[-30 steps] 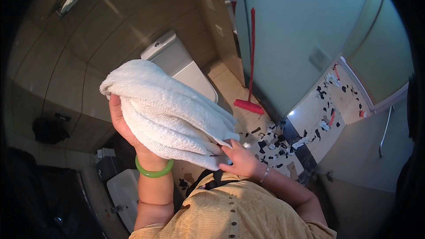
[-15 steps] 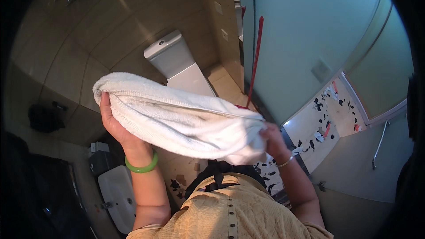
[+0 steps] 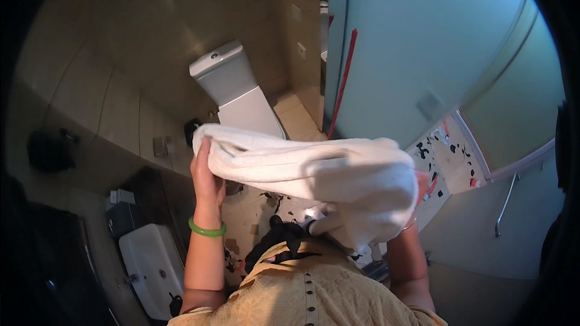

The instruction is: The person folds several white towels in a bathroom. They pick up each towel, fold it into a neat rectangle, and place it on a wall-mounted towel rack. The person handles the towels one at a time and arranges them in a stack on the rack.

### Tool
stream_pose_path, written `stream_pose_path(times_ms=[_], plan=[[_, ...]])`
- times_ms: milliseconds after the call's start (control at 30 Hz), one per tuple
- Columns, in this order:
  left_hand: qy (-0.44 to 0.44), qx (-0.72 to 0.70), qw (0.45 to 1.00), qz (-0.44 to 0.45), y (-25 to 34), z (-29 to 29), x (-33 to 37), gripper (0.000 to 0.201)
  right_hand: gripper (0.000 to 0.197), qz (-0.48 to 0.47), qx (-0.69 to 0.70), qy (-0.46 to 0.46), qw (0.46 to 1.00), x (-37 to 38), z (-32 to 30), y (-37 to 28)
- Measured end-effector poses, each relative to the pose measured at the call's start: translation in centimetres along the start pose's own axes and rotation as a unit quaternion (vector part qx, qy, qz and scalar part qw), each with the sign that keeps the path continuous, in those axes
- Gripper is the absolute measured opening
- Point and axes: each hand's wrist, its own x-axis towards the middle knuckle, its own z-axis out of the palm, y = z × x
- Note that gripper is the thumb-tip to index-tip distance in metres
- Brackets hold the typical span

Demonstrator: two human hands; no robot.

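Room: I am standing in a small bathroom with large brown wall tiles [image 3: 172,30], their sheen dull under warm light.
Left hand: the left hand [image 3: 208,175] is closed on one end of a white towel [image 3: 302,160], thumb in front and the fingers mostly behind the cloth.
Right hand: the right hand [image 3: 422,185] is at the other end, largely covered by the cloth; I cannot tell how its fingers are set.
Towel: it spans the gap between the hands, in front of the wearer's body, with a loose part hanging below on the right.
Step in hand: handling the towel lengthwise, as I judge it, with its folds not yet even.
Next move: it seems to call for a sure hold at both ends and the hanging part lifted clear of the floor.
Cloth: soft, thick and fuzzy, in long rounded folds, bulging on the right.
Wrist and body: a smooth green bangle [image 3: 207,229] circles the left wrist; the yellow shirt [image 3: 272,290] is textured and buttoned.
Farther out: a glossy white toilet [image 3: 229,75], a rounded white sink [image 3: 140,253], a thin red pole [image 3: 343,84] beside a frosted bluish panel [image 3: 417,42], and ragged dark scraps [image 3: 422,152] on pale tile.
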Motion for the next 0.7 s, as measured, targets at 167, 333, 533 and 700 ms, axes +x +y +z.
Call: stream_pose_path(times_ms=[167, 333, 533, 700], plan=[[-0.105, 0.199, 0.971, 0.082, 2.6, 3.7, -1.9, 0.031, 0.060, -0.127, -0.013, -0.070, 0.989, -3.2, 3.0, -2.5], [-0.192, 0.589, 0.773, 0.136, 5.5, 6.4, -3.5, 0.038, 0.060, -0.137, -0.014, -0.117, 0.984, -3.7, 5.3, -1.8], [-0.229, 0.620, 0.663, 0.350, 8.9, 9.1, -5.0, 0.049, 0.061, -0.099, -0.018, -0.106, 0.989, -3.8, 7.5, -1.0], [-0.462, 0.491, 0.700, 0.235, 4.9, 10.1, -7.6, 0.054, 0.061, -0.054, -0.017, -0.073, 0.996, -2.9, 8.4, 0.1]])
